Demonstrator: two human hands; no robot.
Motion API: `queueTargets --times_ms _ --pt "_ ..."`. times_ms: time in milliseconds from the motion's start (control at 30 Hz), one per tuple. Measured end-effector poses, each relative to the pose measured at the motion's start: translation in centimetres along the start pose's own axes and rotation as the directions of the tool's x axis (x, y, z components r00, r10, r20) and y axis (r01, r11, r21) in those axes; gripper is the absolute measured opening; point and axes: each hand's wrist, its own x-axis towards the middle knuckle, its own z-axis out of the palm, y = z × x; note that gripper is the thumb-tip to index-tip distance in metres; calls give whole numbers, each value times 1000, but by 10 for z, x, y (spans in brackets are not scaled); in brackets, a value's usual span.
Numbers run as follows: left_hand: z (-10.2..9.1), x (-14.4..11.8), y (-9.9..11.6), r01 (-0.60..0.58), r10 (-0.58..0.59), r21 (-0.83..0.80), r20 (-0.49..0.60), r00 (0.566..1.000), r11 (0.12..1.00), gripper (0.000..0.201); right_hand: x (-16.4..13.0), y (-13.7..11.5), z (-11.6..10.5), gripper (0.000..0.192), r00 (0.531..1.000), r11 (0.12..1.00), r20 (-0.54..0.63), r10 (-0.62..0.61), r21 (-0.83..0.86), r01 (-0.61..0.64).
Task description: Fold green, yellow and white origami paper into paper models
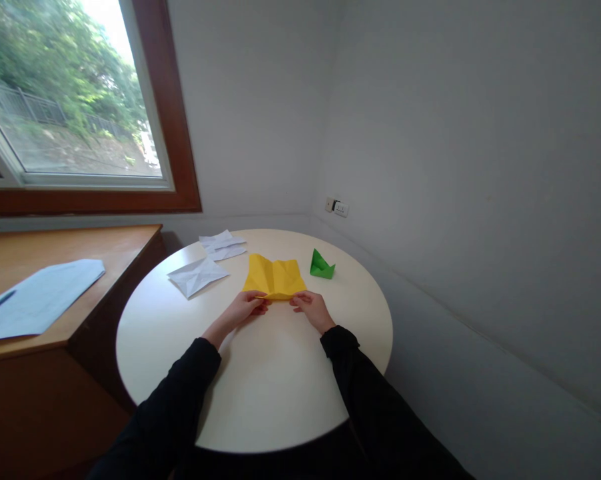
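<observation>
A creased yellow paper [274, 275] lies on the round white table [260, 380], past the middle. My left hand [247, 307] pinches its near left edge. My right hand [310, 307] pinches the near right edge. Both arms wear black sleeves. A small folded green paper figure [321, 265] stands just right of the yellow sheet, apart from it.
A creased white sheet [197, 275] lies left of the yellow paper, with more folded white paper [222, 245] behind it. A wooden desk [55, 320] at left carries a printed sheet [40, 297] and a pen. Window upper left; wall socket [337, 207] beyond the table.
</observation>
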Motion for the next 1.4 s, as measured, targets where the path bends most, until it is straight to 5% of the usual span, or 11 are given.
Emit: queueTargets --times_ms 1400 --pt "1 0 -3 -182 187 42 -194 963 982 35 -4 -8 1 37 995 1000 -97 -5 18 6"
